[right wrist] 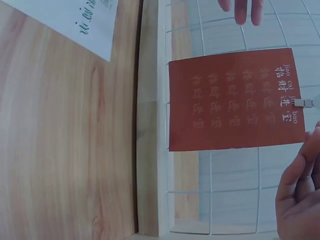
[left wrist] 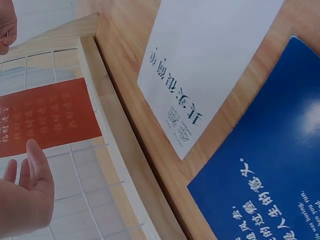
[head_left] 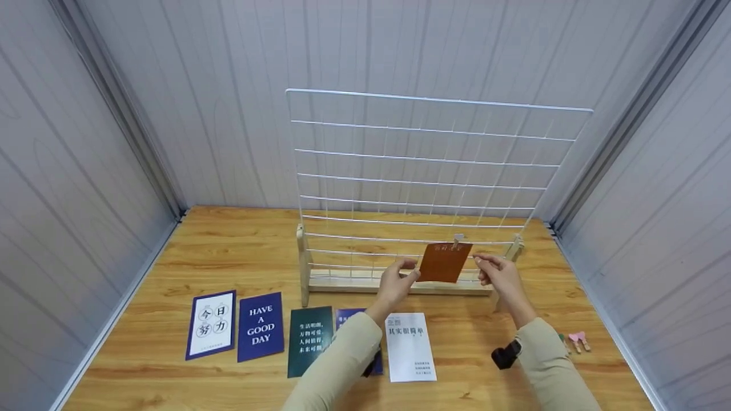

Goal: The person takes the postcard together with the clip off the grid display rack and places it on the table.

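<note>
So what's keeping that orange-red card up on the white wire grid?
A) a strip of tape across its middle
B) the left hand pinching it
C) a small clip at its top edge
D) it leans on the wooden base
C: a small wooden clip fastens the top edge of the orange-red card to a wire of the grid, while both hands sit just beside the card without gripping it.

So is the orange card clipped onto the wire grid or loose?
Clipped on: a small clip pins the orange card to the wire grid, where it hangs.
</note>
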`<move>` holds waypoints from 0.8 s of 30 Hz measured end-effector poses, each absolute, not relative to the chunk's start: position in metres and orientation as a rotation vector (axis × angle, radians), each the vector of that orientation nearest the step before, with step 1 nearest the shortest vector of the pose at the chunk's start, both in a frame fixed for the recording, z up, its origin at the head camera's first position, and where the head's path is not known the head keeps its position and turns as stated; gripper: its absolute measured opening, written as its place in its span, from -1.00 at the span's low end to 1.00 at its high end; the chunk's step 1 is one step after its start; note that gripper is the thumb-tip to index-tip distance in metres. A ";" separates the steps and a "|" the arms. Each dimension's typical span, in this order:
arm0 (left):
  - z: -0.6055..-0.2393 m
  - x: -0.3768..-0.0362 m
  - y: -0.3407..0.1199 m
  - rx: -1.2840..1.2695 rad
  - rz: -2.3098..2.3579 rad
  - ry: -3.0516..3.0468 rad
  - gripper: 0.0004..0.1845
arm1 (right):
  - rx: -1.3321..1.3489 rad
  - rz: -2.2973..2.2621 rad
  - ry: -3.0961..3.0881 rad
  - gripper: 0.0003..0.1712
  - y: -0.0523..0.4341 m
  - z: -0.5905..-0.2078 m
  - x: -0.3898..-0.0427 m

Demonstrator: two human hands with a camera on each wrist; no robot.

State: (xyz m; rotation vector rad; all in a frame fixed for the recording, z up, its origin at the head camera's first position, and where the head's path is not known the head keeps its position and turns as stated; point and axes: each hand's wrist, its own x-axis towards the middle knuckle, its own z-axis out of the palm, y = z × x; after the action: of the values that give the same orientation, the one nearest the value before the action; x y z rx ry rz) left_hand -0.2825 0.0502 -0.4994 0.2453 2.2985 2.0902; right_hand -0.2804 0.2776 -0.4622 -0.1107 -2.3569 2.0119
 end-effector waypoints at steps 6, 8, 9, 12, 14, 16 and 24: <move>-0.490 -0.285 0.056 0.232 2.074 2.334 -0.70 | -0.053 2.000 -2.318 -0.59 0.270 -0.460 -0.291; -0.487 -0.286 0.058 0.239 2.062 2.344 -0.69 | -0.042 2.004 -2.301 -0.59 0.267 -0.458 -0.293; -0.486 -0.287 0.060 0.246 2.057 2.351 -0.68 | -0.048 2.007 -2.286 -0.59 0.266 -0.457 -0.294; -0.483 -0.288 0.063 0.249 2.049 2.346 -0.67 | -0.058 2.008 -2.265 -0.61 0.262 -0.453 -0.296; -0.482 -0.289 0.063 0.265 2.050 2.349 -0.68 | -0.064 2.005 -2.254 -0.62 0.259 -0.450 -0.296; -0.487 -0.293 0.064 0.322 2.059 2.375 -0.68 | -0.060 2.015 -2.239 -0.62 0.256 -0.448 -0.297; -0.475 -0.293 0.066 0.299 2.000 2.398 -0.65 | -0.026 2.028 -2.203 -0.59 0.250 -0.444 -0.306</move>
State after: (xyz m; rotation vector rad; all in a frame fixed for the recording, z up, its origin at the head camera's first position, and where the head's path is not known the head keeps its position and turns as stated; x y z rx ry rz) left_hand -0.2928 0.0664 -0.4753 0.2992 2.3983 1.9999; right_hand -0.3058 0.2501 -0.4438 -0.0258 -2.2030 2.0284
